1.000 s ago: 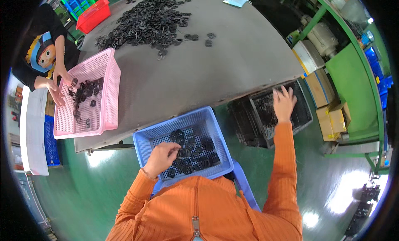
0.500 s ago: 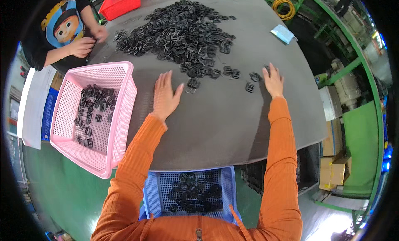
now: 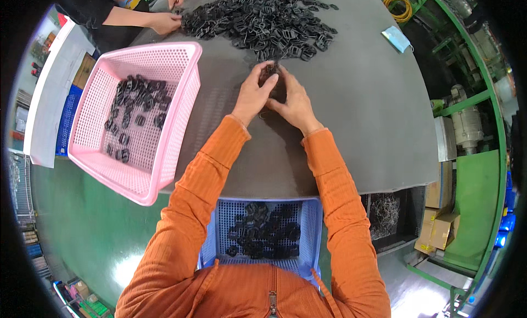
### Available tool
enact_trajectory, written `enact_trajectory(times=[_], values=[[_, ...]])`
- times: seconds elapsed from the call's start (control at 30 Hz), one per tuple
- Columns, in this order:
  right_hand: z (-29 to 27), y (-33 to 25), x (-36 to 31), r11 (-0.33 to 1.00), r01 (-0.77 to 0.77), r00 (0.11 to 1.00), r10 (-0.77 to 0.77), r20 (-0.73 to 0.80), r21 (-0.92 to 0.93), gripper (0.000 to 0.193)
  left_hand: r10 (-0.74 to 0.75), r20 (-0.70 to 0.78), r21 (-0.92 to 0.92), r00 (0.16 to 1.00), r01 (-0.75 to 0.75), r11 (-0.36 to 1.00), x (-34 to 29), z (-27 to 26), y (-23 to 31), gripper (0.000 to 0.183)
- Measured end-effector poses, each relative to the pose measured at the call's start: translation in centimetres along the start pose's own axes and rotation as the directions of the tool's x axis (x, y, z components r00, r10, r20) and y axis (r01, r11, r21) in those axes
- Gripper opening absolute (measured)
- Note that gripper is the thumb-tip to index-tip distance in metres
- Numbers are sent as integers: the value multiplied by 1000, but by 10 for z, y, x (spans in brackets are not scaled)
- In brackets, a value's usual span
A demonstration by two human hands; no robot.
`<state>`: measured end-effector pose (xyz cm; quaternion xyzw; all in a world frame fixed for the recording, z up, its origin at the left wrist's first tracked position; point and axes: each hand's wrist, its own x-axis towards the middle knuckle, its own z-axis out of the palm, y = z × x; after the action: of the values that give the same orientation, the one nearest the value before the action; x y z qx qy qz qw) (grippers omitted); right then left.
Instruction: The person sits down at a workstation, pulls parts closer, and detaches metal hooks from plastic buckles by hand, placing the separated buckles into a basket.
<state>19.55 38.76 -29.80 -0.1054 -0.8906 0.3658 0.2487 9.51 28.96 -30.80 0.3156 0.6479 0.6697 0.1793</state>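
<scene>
A large heap of black buckles (image 3: 269, 16) lies at the far side of the grey table (image 3: 357, 131). Just short of its near edge, my two hands have come together around a small clump of black buckles (image 3: 270, 71). My left hand (image 3: 253, 98) curls round the clump from the left, thumb laid across its near side. From the right, my right hand (image 3: 296, 107) closes in with bent fingers. Most of the clump is hidden between the palms. A thin loop pokes out below the fingers.
A pink basket (image 3: 190, 98) with some black buckles stands at the left. Below the table's near edge is a blue basket (image 3: 314, 224) holding more. A co-worker's hand (image 3: 164, 23) touches the heap's left side. A blue face mask (image 3: 396, 39) lies far right.
My hands, spread apart and open before, have swept inward and met around the buckles. The loose buckles near my right hand are gone from their spots. The whole view has shifted.
</scene>
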Motion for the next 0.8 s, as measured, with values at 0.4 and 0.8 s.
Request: enact_trajectory(times=[0.4, 0.8], values=[[-73, 22, -11, 957, -268, 930, 286, -232, 108, 17, 124, -155, 509, 980, -28, 860, -17, -65, 2, 31], [-113, 20, -1, 955, -252, 926, 285, -248, 157, 20, 182, 34, 870, 983, -119, 478, -14, -24, 3, 37]])
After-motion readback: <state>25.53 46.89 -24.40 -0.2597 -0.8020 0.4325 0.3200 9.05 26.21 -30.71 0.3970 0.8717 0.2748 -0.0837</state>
